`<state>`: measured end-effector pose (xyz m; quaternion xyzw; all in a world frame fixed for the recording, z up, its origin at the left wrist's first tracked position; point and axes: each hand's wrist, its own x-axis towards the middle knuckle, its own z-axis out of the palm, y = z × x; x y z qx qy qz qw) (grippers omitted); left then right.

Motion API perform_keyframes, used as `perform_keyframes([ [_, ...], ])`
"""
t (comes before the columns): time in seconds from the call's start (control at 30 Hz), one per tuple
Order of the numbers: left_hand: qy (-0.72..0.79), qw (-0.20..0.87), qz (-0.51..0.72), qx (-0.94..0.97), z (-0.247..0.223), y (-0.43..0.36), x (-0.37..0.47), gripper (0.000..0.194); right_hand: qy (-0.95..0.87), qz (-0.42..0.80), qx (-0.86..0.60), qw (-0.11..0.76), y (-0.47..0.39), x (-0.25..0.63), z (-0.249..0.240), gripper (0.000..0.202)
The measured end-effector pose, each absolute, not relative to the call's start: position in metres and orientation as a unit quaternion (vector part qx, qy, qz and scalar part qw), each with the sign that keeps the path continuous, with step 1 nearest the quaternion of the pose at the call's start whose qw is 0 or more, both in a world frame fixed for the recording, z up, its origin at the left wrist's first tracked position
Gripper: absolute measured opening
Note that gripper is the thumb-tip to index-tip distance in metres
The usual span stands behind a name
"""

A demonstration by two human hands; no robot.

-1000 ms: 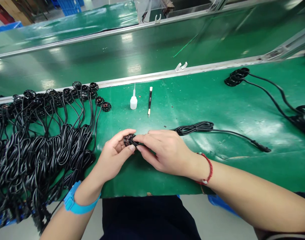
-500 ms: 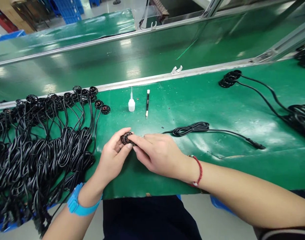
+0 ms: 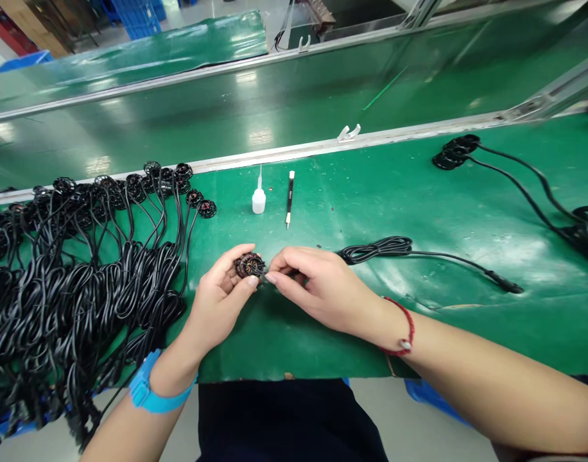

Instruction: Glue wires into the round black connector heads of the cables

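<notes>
Between thumb and fingers, my left hand point(image 3: 221, 298) holds a round black part point(image 3: 249, 264) with small copper-coloured spots inside. The fingertips of my right hand point(image 3: 318, 285) are pinched together at the part's right edge; what they grip is too small to make out. A coiled black cable point(image 3: 378, 249) lies on the green table just beyond my right hand, its plug end to the right. Whether it joins the round part is hidden by my hand. Behind the hands stand a small white bottle point(image 3: 259, 200) with a thin nozzle and a black-and-white pen-like tool point(image 3: 290, 199) lying flat.
Many bundled black cables with round ends point(image 3: 125, 282) cover the left of the green table point(image 3: 294, 346). More cables with round ends point(image 3: 452, 153) lie at the right. A metal rail point(image 3: 275, 154) with a white hook point(image 3: 348, 133) runs along the back.
My right hand has drawn back a little to the right from the top of the round part, uncovering its face. My left hand keeps its hold. The view has shifted slightly.
</notes>
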<state>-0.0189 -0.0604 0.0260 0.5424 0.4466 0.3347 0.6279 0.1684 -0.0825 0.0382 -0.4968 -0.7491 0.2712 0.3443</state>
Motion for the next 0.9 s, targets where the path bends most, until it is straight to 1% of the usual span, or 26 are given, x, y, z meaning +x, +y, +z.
perform_keyframes([
  [0.3, 0.446, 0.636, 0.289, 0.559, 0.0199, -0.0621, -0.0206, 0.046, -0.763, 0.229, -0.504, 0.333, -0.0830, 0.1697, 0.0391, 0.010],
  [0.53, 0.452, 0.649, 0.273, 0.548, 0.0212, -0.0605, -0.0203, 0.047, -0.786, 0.174, -0.476, 0.355, -0.0818, 0.1701, 0.0368, 0.013],
  [0.9, 0.462, 0.658, 0.247, 0.541, 0.0242, -0.0587, -0.0201, 0.048, -0.794, 0.151, -0.471, 0.354, -0.0818, 0.1698, 0.0349, 0.015],
])
